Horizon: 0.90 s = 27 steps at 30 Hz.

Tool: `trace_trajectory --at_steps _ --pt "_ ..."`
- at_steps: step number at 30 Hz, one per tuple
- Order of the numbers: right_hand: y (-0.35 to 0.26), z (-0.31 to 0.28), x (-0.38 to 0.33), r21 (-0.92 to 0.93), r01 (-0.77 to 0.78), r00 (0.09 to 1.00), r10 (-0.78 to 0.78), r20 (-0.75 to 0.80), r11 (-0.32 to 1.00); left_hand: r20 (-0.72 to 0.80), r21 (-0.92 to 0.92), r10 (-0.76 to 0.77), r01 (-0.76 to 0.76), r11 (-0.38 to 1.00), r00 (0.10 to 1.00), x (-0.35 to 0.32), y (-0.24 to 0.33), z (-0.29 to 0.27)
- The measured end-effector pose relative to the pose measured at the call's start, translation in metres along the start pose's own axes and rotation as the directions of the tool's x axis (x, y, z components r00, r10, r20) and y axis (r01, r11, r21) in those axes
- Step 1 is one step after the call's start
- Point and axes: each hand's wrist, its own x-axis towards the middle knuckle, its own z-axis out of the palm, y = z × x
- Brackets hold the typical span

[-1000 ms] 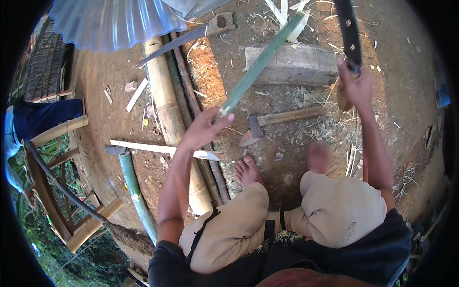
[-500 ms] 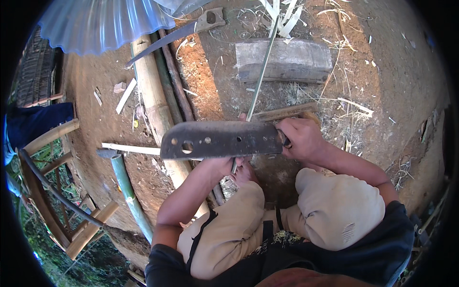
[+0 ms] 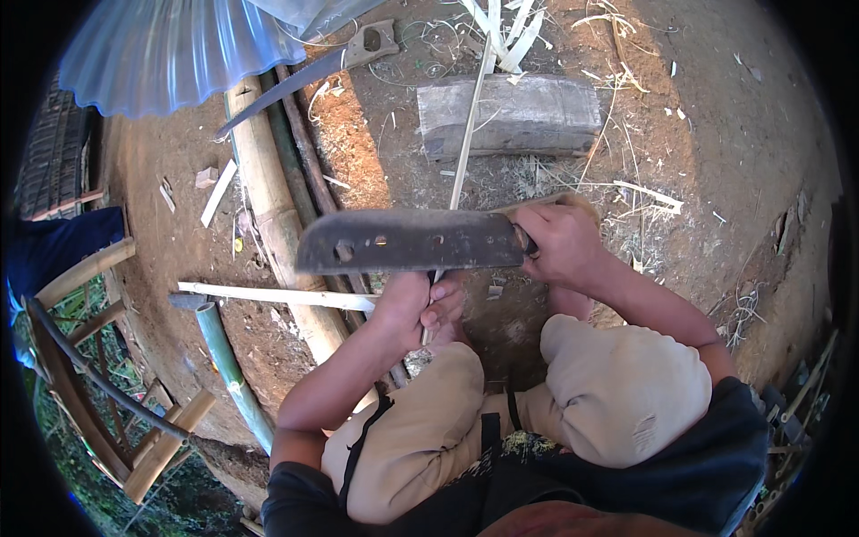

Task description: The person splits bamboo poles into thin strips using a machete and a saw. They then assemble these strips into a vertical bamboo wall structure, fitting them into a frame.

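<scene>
My right hand (image 3: 564,240) is closed round the handle of a broad dark cleaver (image 3: 407,242) with several round holes along its blade. The blade lies level, pointing left, and crosses over a long thin bamboo strip (image 3: 468,148). My left hand (image 3: 419,304) grips that strip just on the near side of the blade, fingers curled round it. From there the strip runs away from me under the blade and over a wooden block (image 3: 510,116). The blade hides where it meets the strip.
Pale shavings (image 3: 510,36) lie beyond the block. At left are a thick bamboo pole (image 3: 273,197), a handsaw (image 3: 295,85), a green bamboo piece (image 3: 234,371), a pale split stick (image 3: 268,293) and a bamboo frame (image 3: 107,394). Clear corrugated sheeting (image 3: 170,54) stands at far left.
My left hand has come nearer to me, out from under the blade. The strip now shows its pale face rather than its green edge. The whole view has shifted slightly.
</scene>
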Motion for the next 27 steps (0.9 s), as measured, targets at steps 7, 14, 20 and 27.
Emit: trace_trajectory --at_steps 7,14,20,27 --pt "0.081 -0.02 0.044 -0.125 -0.599 0.781 0.611 0.127 0.791 0.064 -0.086 -0.023 0.029 0.996 0.998 -0.005 -0.006 -0.015" --pt "-0.003 -0.018 0.017 -0.04 -0.165 0.942 0.169 0.29 0.986 0.083 -0.14 -0.063 0.074 0.987 0.995 -0.005 -0.009 -0.022" --pt "-0.01 -0.007 0.011 0.042 0.044 0.965 -0.053 0.255 0.998 -0.119 -0.21 -0.107 0.08 0.974 0.987 -0.016 -0.02 -0.012" --pt "0.04 -0.003 0.043 -0.169 -0.214 0.962 0.237 0.132 0.962 0.06 -0.156 -0.052 0.061 0.986 0.997 0.001 -0.007 -0.004"
